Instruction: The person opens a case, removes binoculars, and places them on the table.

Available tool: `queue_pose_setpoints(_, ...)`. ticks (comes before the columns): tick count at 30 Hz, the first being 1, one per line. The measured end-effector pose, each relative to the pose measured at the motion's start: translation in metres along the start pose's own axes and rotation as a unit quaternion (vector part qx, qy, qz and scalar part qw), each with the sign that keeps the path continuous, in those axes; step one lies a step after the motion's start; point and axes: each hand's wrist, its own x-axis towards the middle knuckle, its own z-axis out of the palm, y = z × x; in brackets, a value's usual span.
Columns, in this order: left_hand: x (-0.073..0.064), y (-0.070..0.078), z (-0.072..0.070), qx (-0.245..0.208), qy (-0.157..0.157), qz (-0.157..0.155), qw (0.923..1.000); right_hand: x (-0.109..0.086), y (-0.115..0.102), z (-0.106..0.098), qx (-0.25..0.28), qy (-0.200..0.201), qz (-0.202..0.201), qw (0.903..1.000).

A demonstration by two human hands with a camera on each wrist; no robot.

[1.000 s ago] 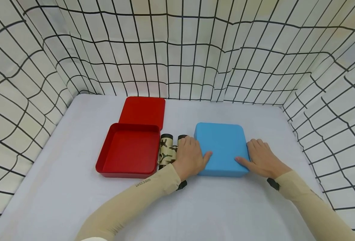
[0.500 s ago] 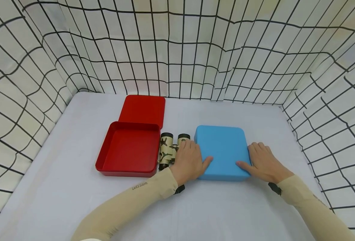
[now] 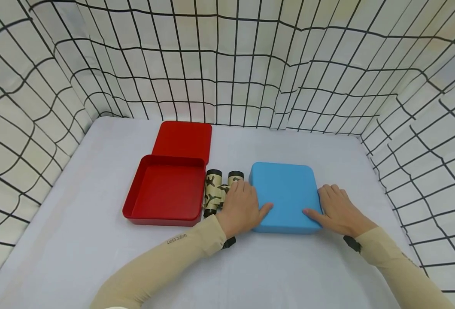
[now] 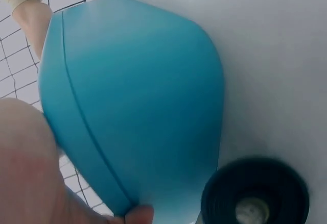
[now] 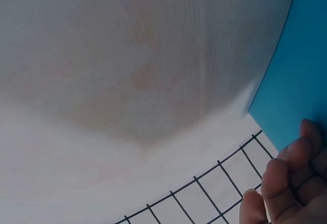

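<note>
A closed blue box (image 3: 285,186) lies flat on the white table. My left hand (image 3: 240,208) holds its left side, thumb on the lid and fingers down along the edge. On the opposite side my right hand (image 3: 339,211) grips it the same way, its fingertips (image 5: 276,178) against the wall in the right wrist view. Camouflage-patterned binoculars (image 3: 213,191) lie just left of the box, partly covered by my left hand. In the left wrist view, one dark round binocular end (image 4: 212,188) stands beside the blue box (image 4: 148,91), whose lid seam shows.
Left of the binoculars is an open red box (image 3: 162,222), its red lid (image 3: 183,139) laid back behind it and its inside bare. Black wire mesh (image 3: 233,81) encloses the white table (image 3: 281,270) at the back and both sides.
The blue box has slid a little toward me with both hands on it, mostly in the first half second. More of the binoculars' right barrel shows. The red box stays put.
</note>
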Motion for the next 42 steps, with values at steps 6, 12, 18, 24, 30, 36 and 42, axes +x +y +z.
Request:
queue_pose_setpoints(6,0.007,-0.013,-0.004,-0.036,-0.083,0.010,0.9959,0.007,0.004,0.000,0.035,-0.017,0.011,0.9992)
queue_pose_setpoints(12,0.010,-0.019,-0.007,-0.037,-0.112,0.013,0.9930,0.010,0.012,0.001,0.088,-0.047,0.019,0.9948)
queue_pose_setpoints(18,0.012,-0.025,-0.007,-0.067,-0.085,0.010,0.9941,0.010,0.026,-0.006,0.199,-0.098,0.064,0.9730)
queue_pose_setpoints(24,0.009,-0.029,-0.004,-0.155,-0.032,0.013,0.9874,0.008,0.029,-0.010,0.255,-0.070,0.066,0.9622)
queue_pose_setpoints(30,0.005,-0.030,-0.003,-0.315,-0.028,-0.005,0.9486,0.007,0.027,-0.009,0.307,-0.049,0.082,0.9468)
queue_pose_setpoints(36,0.004,-0.030,-0.002,-0.443,-0.054,-0.064,0.8925,0.007,0.023,-0.010,0.382,-0.051,0.103,0.9172)
queue_pose_setpoints(42,0.004,-0.030,-0.001,-0.512,-0.067,-0.105,0.8498,0.007,0.018,-0.010,0.395,-0.051,0.124,0.9087)
